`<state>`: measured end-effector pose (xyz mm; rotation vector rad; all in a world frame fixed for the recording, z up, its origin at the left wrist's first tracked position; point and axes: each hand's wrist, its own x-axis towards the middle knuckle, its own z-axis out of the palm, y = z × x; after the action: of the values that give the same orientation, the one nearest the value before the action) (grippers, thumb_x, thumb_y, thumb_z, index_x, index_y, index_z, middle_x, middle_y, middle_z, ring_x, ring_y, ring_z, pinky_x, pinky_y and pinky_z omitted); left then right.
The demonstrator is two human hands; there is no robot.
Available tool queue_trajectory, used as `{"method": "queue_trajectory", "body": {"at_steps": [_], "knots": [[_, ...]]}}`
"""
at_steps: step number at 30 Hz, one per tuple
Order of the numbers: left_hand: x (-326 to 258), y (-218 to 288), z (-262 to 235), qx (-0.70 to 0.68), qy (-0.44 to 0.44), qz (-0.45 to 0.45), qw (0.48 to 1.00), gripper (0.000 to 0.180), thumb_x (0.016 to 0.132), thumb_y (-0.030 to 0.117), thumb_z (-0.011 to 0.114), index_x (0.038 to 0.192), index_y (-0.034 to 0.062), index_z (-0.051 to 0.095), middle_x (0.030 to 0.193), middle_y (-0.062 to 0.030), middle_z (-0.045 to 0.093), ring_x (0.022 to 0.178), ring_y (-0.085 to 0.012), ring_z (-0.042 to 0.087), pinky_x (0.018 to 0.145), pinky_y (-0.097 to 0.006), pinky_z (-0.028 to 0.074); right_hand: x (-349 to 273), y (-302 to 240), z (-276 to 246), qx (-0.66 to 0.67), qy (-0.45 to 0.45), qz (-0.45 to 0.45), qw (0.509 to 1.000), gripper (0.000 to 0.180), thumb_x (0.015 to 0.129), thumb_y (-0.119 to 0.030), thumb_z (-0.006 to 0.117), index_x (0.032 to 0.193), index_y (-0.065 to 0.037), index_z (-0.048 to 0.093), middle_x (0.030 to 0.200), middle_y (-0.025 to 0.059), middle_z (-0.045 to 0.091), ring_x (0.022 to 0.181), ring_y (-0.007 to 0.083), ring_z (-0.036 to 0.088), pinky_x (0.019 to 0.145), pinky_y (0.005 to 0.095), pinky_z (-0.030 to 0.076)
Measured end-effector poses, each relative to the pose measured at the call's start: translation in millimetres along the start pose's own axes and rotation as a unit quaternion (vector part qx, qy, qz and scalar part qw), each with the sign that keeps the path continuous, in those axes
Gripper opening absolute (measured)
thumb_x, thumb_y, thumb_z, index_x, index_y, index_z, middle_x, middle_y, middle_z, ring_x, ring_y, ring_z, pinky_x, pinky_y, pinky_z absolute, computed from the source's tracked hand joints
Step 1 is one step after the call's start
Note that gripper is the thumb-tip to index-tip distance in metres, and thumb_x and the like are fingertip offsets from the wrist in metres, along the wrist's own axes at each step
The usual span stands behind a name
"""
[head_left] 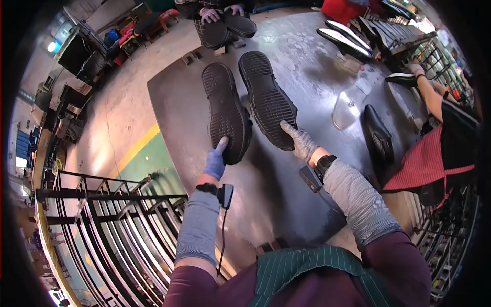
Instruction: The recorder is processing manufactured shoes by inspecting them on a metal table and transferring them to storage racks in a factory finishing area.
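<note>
My left hand (215,161), in a bluish glove, is closed on the near end of a black shoe (221,97), its thumb pressed on the tread. My right hand (300,141), in a pale grey glove, grips a second black shoe (263,84) the same way. Both shoes are held side by side above the metal table (281,199), their ribbed soles turned up toward me. Their uppers are mostly hidden beneath. My fingers under the shoes do not show.
Across the table a person's gloved hands (222,14) hold two dark soles (227,30). At right a co-worker's hand (415,69) touches a shoe (401,79). A black shoe (377,134) and white-edged shoes (345,38) lie on the table. Metal racks (123,220) stand at left.
</note>
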<state>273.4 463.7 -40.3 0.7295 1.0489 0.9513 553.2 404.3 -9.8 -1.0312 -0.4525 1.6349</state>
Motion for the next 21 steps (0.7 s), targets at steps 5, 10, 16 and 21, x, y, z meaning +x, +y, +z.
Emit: {"method": "queue_trajectory", "body": {"at_steps": [5,10,16,21], "knots": [[-150,-33,-16,0.008,-0.036,-0.054,0.998,0.050,0.086,0.033,0.067,0.120,-0.0028,0.058,0.111,-0.0106,0.064,0.097,-0.0203,0.064,0.088,-0.033,0.051,-122,2,-46,-0.126,0.027,0.058,0.990,0.053,0.087,-0.041,0.066,0.119,-0.001,0.059,0.113,0.0068,0.065,0.099,0.0152,0.060,0.089,0.0308,0.046],[-323,-56,-9,0.027,0.002,-0.083,0.996,0.053,0.086,0.035,0.065,0.122,-0.0028,0.056,0.116,-0.0116,0.063,0.103,-0.0206,0.062,0.092,-0.033,0.049,-234,22,-43,-0.228,0.020,0.006,0.973,0.052,0.088,-0.044,0.064,0.116,0.000,0.061,0.109,0.0067,0.065,0.096,0.0137,0.059,0.086,0.0289,0.047],[-453,-119,37,-0.052,0.072,-0.077,0.993,0.060,0.083,0.039,0.069,0.128,0.0025,0.052,0.119,-0.0101,0.061,0.105,-0.0226,0.061,0.094,-0.034,0.049,-272,52,-70,-0.236,0.046,-0.020,0.970,0.057,0.081,-0.052,0.069,0.107,-0.002,0.064,0.089,0.0013,0.064,0.079,0.0112,0.058,0.072,0.0280,0.048],[-470,-152,54,-0.026,0.145,-0.029,0.989,0.059,0.084,0.036,0.069,0.127,-0.0001,0.052,0.117,-0.0095,0.062,0.100,-0.0208,0.062,0.089,-0.031,0.051,-295,48,-70,-0.209,-0.027,0.083,0.974,0.052,0.082,-0.054,0.066,0.095,-0.004,0.064,0.076,0.0028,0.064,0.061,0.0112,0.059,0.053,0.0259,0.047]]}}
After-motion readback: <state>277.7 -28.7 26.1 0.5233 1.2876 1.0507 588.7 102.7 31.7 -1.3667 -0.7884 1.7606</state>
